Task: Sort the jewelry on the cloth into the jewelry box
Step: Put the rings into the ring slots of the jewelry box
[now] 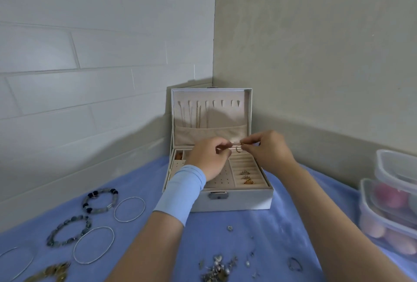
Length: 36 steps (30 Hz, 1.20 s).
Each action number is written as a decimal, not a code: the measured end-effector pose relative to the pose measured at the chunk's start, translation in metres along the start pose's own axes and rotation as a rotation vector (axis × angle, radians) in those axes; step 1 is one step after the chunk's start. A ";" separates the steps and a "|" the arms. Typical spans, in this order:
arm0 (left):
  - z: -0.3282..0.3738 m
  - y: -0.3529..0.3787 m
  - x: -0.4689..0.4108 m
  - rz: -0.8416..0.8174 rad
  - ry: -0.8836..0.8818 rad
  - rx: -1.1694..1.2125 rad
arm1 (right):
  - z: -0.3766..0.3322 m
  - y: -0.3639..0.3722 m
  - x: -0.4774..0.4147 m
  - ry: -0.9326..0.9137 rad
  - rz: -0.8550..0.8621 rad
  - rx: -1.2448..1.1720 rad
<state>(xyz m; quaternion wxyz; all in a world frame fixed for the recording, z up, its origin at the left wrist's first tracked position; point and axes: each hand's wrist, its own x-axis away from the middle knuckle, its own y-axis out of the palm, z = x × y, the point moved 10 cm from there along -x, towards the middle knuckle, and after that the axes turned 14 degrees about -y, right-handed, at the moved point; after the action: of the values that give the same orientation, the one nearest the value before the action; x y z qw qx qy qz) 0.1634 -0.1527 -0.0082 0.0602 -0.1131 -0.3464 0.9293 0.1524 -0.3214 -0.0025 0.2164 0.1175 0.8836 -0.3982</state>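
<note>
A white jewelry box (234,200) stands open on the blue cloth (225,236), with chains hanging in its lid and gold rings (247,177) in the ring rolls at the right. Above the box tray, my left hand (208,157) and my right hand (268,153) pinch the two ends of a small gold earring (237,146). Beaded bracelets (100,200), thin silver bangles (129,209) and a pile of small silver pieces (217,268) lie on the cloth.
Stacked clear plastic containers (392,202) with pink and pale round objects sit at the right edge. Walls meet in a corner right behind the box. A gold chain piece (52,272) lies at the bottom left.
</note>
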 end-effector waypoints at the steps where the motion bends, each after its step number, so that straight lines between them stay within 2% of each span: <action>1: -0.003 0.005 -0.002 -0.010 0.007 -0.040 | 0.001 0.005 0.000 -0.017 -0.036 0.067; 8: 0.001 0.022 -0.002 -0.011 0.100 -0.282 | -0.003 0.014 0.000 -0.128 -0.150 0.295; 13: -0.002 0.028 -0.003 -0.026 0.083 -0.394 | -0.003 0.018 0.000 -0.117 -0.244 0.311; 19: 0.001 0.030 -0.001 -0.020 0.077 -0.426 | -0.002 0.022 0.003 -0.088 -0.302 0.273; 25: 0.004 0.029 0.007 -0.095 0.064 -0.464 | -0.012 0.014 0.013 -0.111 -0.244 0.326; 30: 0.026 0.011 0.029 -0.020 0.122 -0.327 | -0.026 -0.004 0.025 -0.168 -0.215 0.180; 33: 0.040 0.007 0.051 -0.045 0.124 -0.233 | -0.038 -0.005 0.042 -0.183 -0.312 0.037; 36: 0.042 0.018 0.073 -0.164 0.076 -0.273 | -0.039 0.004 0.075 -0.129 -0.601 0.094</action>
<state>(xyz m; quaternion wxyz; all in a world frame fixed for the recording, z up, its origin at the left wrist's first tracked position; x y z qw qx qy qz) 0.0815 -0.1784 -0.0011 0.1331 -0.1265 -0.4750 0.8606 0.0773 -0.2864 -0.0179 0.1389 -0.1648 0.8437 -0.4916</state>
